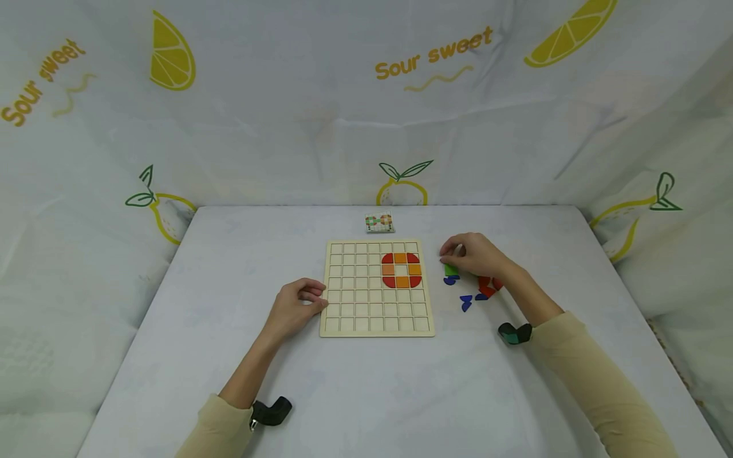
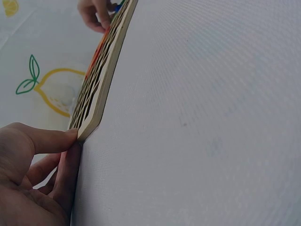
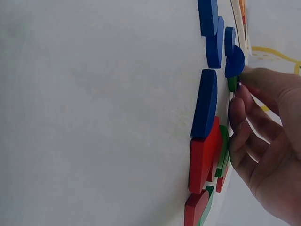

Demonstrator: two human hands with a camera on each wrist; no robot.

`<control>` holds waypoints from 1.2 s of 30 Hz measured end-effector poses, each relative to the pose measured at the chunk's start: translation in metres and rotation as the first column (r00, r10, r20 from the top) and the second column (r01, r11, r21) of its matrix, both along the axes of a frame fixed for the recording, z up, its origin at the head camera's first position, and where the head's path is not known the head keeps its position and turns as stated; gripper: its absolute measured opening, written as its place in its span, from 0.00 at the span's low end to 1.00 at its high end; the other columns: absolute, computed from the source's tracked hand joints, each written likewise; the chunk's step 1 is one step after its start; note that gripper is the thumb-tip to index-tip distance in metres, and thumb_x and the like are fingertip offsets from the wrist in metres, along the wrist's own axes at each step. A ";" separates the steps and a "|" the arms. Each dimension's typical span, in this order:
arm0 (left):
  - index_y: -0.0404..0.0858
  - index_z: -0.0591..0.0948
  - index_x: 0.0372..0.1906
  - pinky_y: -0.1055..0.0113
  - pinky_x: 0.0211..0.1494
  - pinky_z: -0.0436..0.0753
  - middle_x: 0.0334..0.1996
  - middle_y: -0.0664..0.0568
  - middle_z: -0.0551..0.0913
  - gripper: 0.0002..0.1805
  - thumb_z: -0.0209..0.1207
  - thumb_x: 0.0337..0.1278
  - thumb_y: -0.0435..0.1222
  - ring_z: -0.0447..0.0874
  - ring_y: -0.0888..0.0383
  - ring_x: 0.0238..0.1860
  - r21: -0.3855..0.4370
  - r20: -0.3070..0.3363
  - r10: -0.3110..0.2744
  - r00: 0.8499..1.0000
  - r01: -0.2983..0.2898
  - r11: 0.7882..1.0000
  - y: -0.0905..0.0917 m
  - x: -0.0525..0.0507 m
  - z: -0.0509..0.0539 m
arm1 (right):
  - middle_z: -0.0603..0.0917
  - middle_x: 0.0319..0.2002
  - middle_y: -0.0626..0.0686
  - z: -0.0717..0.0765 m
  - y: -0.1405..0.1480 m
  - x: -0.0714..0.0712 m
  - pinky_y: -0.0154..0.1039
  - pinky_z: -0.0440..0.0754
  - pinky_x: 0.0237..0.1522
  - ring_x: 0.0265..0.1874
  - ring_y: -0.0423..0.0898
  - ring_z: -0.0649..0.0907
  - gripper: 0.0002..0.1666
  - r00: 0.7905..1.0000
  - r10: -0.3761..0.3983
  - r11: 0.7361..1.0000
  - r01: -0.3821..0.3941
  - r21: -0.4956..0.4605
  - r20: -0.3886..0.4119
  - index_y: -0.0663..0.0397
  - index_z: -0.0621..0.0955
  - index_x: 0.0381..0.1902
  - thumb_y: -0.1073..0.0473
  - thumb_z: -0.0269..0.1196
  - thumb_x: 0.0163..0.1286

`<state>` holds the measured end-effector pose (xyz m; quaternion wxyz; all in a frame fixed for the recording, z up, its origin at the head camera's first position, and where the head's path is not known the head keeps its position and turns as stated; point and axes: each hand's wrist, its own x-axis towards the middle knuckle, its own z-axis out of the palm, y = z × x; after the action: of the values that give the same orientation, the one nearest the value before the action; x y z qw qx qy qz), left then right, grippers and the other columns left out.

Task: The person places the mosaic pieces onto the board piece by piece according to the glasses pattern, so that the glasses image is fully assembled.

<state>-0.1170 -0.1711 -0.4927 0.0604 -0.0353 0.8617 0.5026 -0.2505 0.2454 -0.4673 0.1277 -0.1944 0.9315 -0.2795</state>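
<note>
Step looks like R hand (image 1: 472, 253) working among loose pcs, approx 2-3 o'clock from ctr of board (image 1: 361, 310). To do it well: 1 pc at a time, pinched by its sides w/ thumb + index tips, then straight up so the green pc (image 1: 452, 270) and blue half-disc (image 3: 236, 62) by the fingertips don't get dragged. Red pcs (image 3: 202, 162) lie nr the heel of that hand, so spare fingers should stay tucked. Thin pcs prob skid on the counter (image 1: 378, 394); light touch best. Board could slide too, so a steady L side helps.

Pose: R arm reaches in from approx 4 o'clock, fingers bent, tips low by the green pc; can't tell if they grip anything. L hand (image 1: 298, 305) comes from 7-8 o'clock, thumb + curled fingers gripping board's rim at approx 9. Board lies flat mid-counter, red/orange ring (image 1: 399, 258) at its 2 o'clock; picture card (image 1: 380, 222) at 12, just past the far edge.
</note>
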 end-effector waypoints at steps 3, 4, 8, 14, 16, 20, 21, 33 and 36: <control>0.36 0.87 0.55 0.72 0.48 0.80 0.47 0.45 0.89 0.16 0.73 0.63 0.31 0.87 0.58 0.44 -0.002 -0.005 -0.002 1.000 0.002 1.000 0.000 0.000 0.000 | 0.89 0.43 0.55 0.002 0.000 -0.002 0.34 0.81 0.40 0.39 0.50 0.82 0.11 0.999 -0.037 0.999 0.037 0.016 -0.008 0.55 0.89 0.50 0.55 0.70 0.77; 0.36 0.87 0.55 0.72 0.48 0.80 0.47 0.44 0.89 0.16 0.73 0.63 0.31 0.87 0.58 0.44 -0.002 -0.007 -0.002 1.000 0.002 1.000 0.000 0.000 -0.001 | 0.89 0.44 0.55 0.002 0.001 -0.003 0.34 0.82 0.41 0.40 0.50 0.82 0.11 0.999 -0.043 0.999 0.043 0.014 -0.005 0.55 0.89 0.51 0.55 0.70 0.77; 0.36 0.87 0.55 0.71 0.48 0.80 0.47 0.44 0.89 0.16 0.72 0.63 0.31 0.87 0.58 0.44 0.000 -0.007 -0.003 1.000 0.003 1.000 0.000 0.000 -0.002 | 0.90 0.49 0.56 0.003 0.008 -0.009 0.35 0.83 0.44 0.44 0.52 0.82 0.12 0.998 -0.027 0.999 0.028 -0.015 0.050 0.54 0.89 0.54 0.58 0.67 0.78; 0.37 0.87 0.55 0.71 0.48 0.80 0.46 0.45 0.89 0.16 0.73 0.63 0.31 0.87 0.58 0.44 -0.005 0.009 0.006 1.000 -0.006 1.000 0.000 0.001 0.000 | 0.91 0.57 0.56 0.004 0.016 -0.018 0.35 0.83 0.44 0.42 0.49 0.82 0.17 0.990 0.065 0.998 -0.063 -0.023 0.124 0.51 0.89 0.59 0.63 0.68 0.75; 0.37 0.87 0.55 0.71 0.48 0.81 0.47 0.46 0.89 0.16 0.73 0.63 0.31 0.87 0.58 0.44 -0.003 0.008 0.006 1.000 -0.006 1.000 0.000 0.000 0.000 | 0.91 0.56 0.56 0.004 0.016 -0.019 0.35 0.82 0.43 0.41 0.49 0.81 0.17 0.989 0.088 0.996 -0.087 -0.019 0.120 0.51 0.89 0.59 0.63 0.69 0.75; 0.37 0.87 0.55 0.72 0.48 0.80 0.47 0.45 0.89 0.16 0.73 0.63 0.31 0.87 0.58 0.44 0.003 -0.001 0.002 1.000 -0.002 1.000 0.000 0.000 0.000 | 0.92 0.54 0.57 0.004 0.016 -0.020 0.33 0.80 0.40 0.39 0.48 0.80 0.16 0.989 0.100 0.995 -0.099 -0.010 0.106 0.53 0.90 0.58 0.62 0.69 0.75; 0.37 0.87 0.55 0.72 0.48 0.80 0.47 0.45 0.89 0.16 0.73 0.63 0.31 0.87 0.58 0.44 0.004 -0.004 0.002 1.000 -0.002 1.000 0.000 0.000 -0.001 | 0.91 0.52 0.57 0.003 0.015 -0.020 0.33 0.80 0.39 0.39 0.48 0.79 0.15 0.990 0.097 0.995 -0.096 -0.008 0.106 0.53 0.90 0.58 0.62 0.70 0.75; 0.37 0.87 0.55 0.69 0.50 0.81 0.47 0.45 0.89 0.16 0.73 0.63 0.32 0.87 0.58 0.44 -0.011 -0.003 -0.003 1.000 0.003 1.000 0.000 0.000 0.000 | 0.88 0.44 0.55 -0.001 0.003 -0.016 0.35 0.81 0.41 0.40 0.50 0.80 0.12 0.999 -0.030 0.999 0.030 0.016 0.044 0.54 0.88 0.49 0.54 0.73 0.74; 0.37 0.87 0.55 0.70 0.49 0.80 0.47 0.46 0.89 0.16 0.73 0.63 0.32 0.87 0.58 0.44 -0.010 -0.002 -0.001 1.000 0.001 1.000 0.000 0.000 0.000 | 0.87 0.43 0.55 -0.001 0.002 -0.015 0.35 0.81 0.41 0.41 0.50 0.80 0.13 0.998 -0.058 0.998 0.057 0.027 0.036 0.54 0.87 0.49 0.52 0.72 0.75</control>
<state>-0.1168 -0.1707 -0.4924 0.0594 -0.0348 0.8642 0.4984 -0.2656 0.2475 -0.4681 0.1394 -0.1609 0.9378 -0.2743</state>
